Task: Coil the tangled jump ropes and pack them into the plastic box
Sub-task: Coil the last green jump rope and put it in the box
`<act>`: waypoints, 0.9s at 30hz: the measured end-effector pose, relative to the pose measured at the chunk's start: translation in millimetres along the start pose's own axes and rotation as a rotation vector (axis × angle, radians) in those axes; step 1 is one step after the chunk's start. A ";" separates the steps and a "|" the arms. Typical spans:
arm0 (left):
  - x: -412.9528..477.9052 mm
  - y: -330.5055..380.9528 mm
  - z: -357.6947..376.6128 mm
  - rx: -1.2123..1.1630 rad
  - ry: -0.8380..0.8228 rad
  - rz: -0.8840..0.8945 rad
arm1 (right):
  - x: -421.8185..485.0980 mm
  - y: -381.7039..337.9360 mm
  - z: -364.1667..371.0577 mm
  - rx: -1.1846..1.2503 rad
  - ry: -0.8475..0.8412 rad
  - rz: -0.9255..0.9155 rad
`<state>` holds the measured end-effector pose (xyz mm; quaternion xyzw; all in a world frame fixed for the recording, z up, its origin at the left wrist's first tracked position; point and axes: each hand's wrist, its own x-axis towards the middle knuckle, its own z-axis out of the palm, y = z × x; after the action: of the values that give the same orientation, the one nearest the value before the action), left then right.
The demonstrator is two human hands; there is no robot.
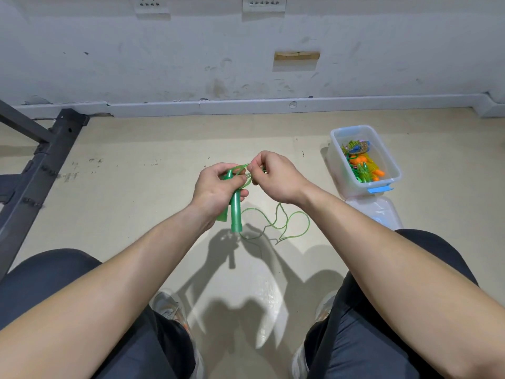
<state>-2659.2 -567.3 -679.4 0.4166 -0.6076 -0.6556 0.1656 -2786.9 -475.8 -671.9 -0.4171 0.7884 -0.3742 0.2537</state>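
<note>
My left hand (216, 188) grips the two green handles (235, 214) of a green jump rope, held upright above the floor. My right hand (276, 176) pinches the green cord (243, 169) just right of the handle tops, where a few loops are gathered. The loose remainder of the cord (287, 225) hangs down and curls over the floor below my hands. The clear plastic box (393, 165) with a blue latch stands on the floor to the right. It holds several coiled ropes (363, 165) in green, orange and blue.
The box's clear lid (379, 212) lies on the floor just in front of the box. A dark metal frame (41, 165) runs along the left. A white wall (246, 64) closes the far side. My knees and shoes sit at the bottom.
</note>
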 end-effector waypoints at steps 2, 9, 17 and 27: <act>1.1 -0.1 -1.0 0.034 -0.043 -0.004 | 0.0 1.6 -0.4 0.006 0.003 -0.001; 2.8 5.1 -6.4 0.038 -0.119 -0.053 | -0.1 2.6 -4.5 -0.031 -0.023 -0.033; -0.9 1.8 -9.2 -0.215 -0.214 -0.191 | -0.7 3.9 -7.7 -0.158 -0.056 -0.055; 6.6 2.6 -18.8 -0.261 -0.462 -0.349 | -2.9 2.4 -11.9 -0.168 -0.150 -0.026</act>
<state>-2649.8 -585.0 -677.7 0.3298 -0.4591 -0.8239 -0.0397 -2795.0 -467.9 -666.5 -0.4742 0.7902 -0.2776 0.2714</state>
